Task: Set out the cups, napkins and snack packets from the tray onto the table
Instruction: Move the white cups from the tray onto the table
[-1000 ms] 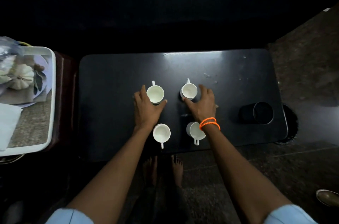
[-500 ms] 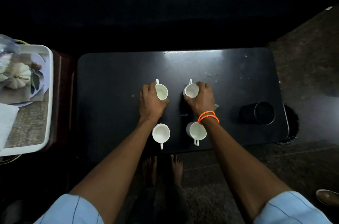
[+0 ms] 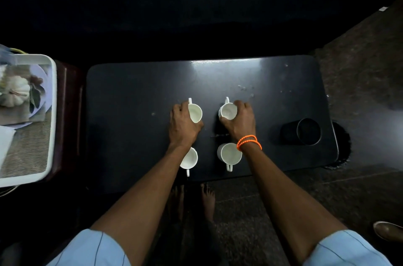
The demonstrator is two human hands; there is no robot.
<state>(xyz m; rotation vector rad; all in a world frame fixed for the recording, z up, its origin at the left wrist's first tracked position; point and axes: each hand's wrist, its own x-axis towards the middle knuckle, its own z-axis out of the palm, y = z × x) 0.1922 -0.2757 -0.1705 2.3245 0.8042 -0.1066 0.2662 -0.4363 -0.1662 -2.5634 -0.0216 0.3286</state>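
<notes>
Several white cups stand on the dark table [image 3: 130, 113]. My left hand [image 3: 182, 125] is wrapped around the far left cup [image 3: 195, 113], whose handle points away from me. My right hand [image 3: 241, 120], with orange bands on its wrist, grips the far right cup [image 3: 227, 111]. The near left cup [image 3: 190, 159] is partly hidden under my left forearm. The near right cup [image 3: 229, 154] stands free with its handle toward me. A white tray [image 3: 51, 117] at the left holds a white napkin [image 3: 5, 141] and packets [image 3: 15, 91].
A black cup [image 3: 302, 131] lies on its side near the table's right end. The tray rests on a dark red stand [image 3: 69, 113] left of the table. My bare feet [image 3: 192, 200] show below the table's near edge. A shoe [image 3: 389, 231] lies at bottom right.
Both hands went from resting beside the far cups to closing around them. The two far cups have shifted slightly away from me.
</notes>
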